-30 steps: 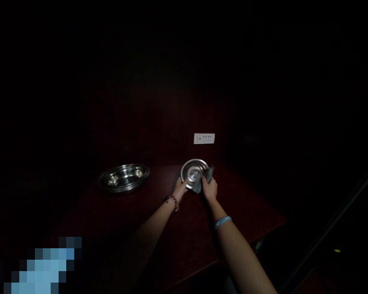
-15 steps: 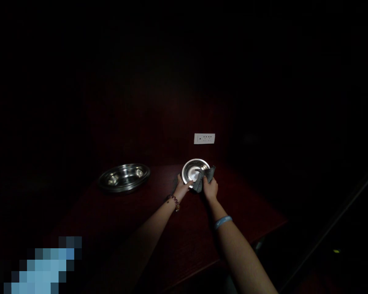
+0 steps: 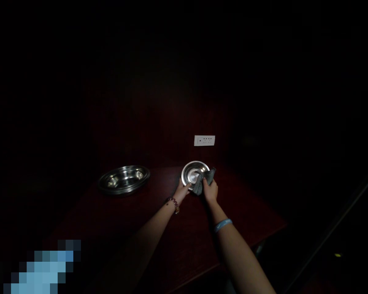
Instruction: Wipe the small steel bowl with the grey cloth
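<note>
A small shiny metal bowl (image 3: 192, 175) is tilted so that its inside faces me, above the dark red table. My left hand (image 3: 181, 191) grips its lower left rim, thumb on the inner side and the fingers hidden behind. In my right hand (image 3: 211, 191) is a bunched grey cloth (image 3: 198, 185), pressed against the bowl's right side and rim. A corner of the cloth sticks up past my right fingers. Whether those fingers also touch the bowl is hidden by the cloth.
Further left on the table (image 3: 153, 228) stand wide, shallow metal basins (image 3: 124, 188), seemingly nested. A white socket panel (image 3: 204, 141) is on the dark wall behind the bowl. The table's front edge runs below my right arm. Deep shadow covers most surroundings.
The whole view has shifted slightly, so things sit a little lower. Both hands keep their hold on the bowl and cloth, with barely any movement between them.
</note>
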`<state>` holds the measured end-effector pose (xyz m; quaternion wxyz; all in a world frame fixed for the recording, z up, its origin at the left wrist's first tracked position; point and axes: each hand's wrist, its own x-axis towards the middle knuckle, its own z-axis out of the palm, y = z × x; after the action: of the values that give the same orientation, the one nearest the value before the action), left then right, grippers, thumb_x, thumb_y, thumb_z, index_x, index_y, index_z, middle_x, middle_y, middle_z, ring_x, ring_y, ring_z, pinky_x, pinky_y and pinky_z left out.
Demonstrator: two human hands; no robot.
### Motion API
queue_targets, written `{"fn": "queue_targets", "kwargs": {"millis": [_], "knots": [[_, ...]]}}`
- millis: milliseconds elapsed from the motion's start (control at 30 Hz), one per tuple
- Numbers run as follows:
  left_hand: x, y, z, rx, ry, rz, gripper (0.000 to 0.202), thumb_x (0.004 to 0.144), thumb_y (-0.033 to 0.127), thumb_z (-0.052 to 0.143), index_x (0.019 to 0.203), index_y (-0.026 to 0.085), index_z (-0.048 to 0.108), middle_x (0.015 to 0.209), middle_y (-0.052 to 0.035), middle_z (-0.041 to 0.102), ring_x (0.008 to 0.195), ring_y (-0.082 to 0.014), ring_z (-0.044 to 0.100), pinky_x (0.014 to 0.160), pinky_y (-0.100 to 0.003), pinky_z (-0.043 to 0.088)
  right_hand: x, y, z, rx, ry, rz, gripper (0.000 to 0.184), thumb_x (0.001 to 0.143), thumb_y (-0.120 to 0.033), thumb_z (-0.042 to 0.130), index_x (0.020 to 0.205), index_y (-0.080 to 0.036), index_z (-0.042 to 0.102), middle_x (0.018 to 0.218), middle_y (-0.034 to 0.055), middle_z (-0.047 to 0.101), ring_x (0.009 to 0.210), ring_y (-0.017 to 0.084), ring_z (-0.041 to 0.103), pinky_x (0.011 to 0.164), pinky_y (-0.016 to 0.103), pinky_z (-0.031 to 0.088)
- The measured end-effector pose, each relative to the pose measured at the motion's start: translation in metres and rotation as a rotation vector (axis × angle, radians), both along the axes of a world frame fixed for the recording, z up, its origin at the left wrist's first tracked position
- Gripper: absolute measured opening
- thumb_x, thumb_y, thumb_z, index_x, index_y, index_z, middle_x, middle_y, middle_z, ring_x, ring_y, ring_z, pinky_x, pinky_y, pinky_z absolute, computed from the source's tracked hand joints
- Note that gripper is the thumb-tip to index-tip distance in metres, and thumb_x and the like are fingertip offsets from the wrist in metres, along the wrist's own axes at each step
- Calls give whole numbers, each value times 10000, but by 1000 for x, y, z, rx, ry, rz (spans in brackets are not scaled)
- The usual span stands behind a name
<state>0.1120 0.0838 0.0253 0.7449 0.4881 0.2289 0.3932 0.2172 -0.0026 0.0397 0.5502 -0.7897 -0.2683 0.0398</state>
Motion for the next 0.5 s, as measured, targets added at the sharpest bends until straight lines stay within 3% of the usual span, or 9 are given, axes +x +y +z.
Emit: {"fn": "queue_targets", "kwargs": {"millis": [333,500], "knots": [[-3,0,7,-29,-26,-39,463,707,139,671,1146,185,531,1140,-117,627,1027,-238,613,895,-387,501,0,-1,-1,-67,-5,15,457,850,-464,454,1187,-188,591,1055,101,677,988,218,635,823,289,476],[-5,3,9,-113,-107,-65,329,772,138,603,1099,153,567,1104,-118,652,1022,-209,616,922,-333,488,-4,-3,1,-134,-29,68,473,851,-509,454,1163,-190,614,1032,115,682,978,239,636,829,327,475]]}}
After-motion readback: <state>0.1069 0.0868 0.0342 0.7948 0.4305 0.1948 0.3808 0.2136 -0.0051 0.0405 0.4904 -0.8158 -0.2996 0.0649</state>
